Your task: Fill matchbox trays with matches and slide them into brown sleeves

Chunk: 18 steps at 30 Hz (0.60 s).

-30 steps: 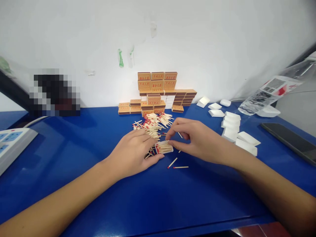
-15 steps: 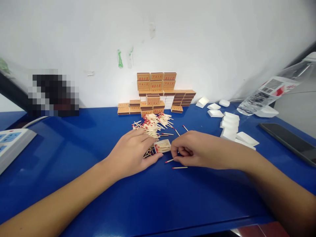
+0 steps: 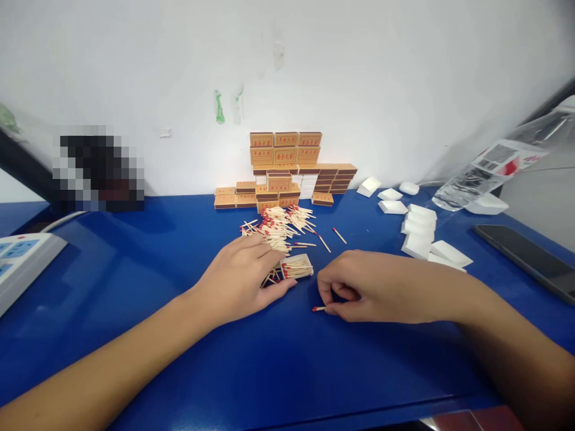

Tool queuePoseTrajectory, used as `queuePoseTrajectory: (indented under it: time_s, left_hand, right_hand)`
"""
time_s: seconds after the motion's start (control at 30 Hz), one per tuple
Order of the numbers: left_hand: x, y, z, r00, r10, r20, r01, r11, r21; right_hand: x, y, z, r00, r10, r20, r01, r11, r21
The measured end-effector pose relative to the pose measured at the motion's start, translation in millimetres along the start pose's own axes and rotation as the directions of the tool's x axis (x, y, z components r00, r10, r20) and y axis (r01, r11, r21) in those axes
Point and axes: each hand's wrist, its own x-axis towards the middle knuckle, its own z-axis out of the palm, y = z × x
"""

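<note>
My left hand point(image 3: 245, 272) curls round the left end of a white matchbox tray point(image 3: 311, 272), its thumb along the near side and its fingers behind. Red-tipped matches point(image 3: 296, 267) lie side by side in the tray. Just right of and nearer than the tray, my right hand point(image 3: 354, 287) is closed in a pinch low over the table. Matches point(image 3: 320, 309), apparently two, stick out left from its thumb and fingertips, heads leftward. A heap of loose matches point(image 3: 276, 227) lies behind my left hand, partly hidden by it.
Orange matchboxes point(image 3: 285, 157) stand stacked against the wall. Loose matches point(image 3: 339, 235) lie right of the heap. White trays point(image 3: 417, 227), a tilted plastic bottle point(image 3: 485, 167) and a phone point(image 3: 525, 257) are at right. A power strip point(image 3: 31, 263) lies at left.
My right hand has moved toward me and slightly right, to where a single match lay on the table. Match heads now show together at its fingertips. My left hand stays put.
</note>
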Motion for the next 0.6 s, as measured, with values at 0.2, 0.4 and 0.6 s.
queuePoseTrajectory:
  time_s: [0.2,0.4,0.6]
  left_hand:
    - [0,1,-0.5,0.999,0.008,0.037,-0.007,1.0,-0.019]
    - [1,2,-0.7,0.997,0.03,0.077,-0.024,0.997,-0.072]
    - [0,1,0.2,1.0,0.026,0.001,-0.025,0.998,-0.049]
  right_hand:
    - [8,7,0,0.982,-0.091,-0.164,0.098,0.995,0.033]
    - [23,9,7,0.887,-0.203,-0.414,0.151,0.976,-0.157]
    - [5,25,-11,0.919,-0.085,-0.385,0.038,0.991,-0.129]
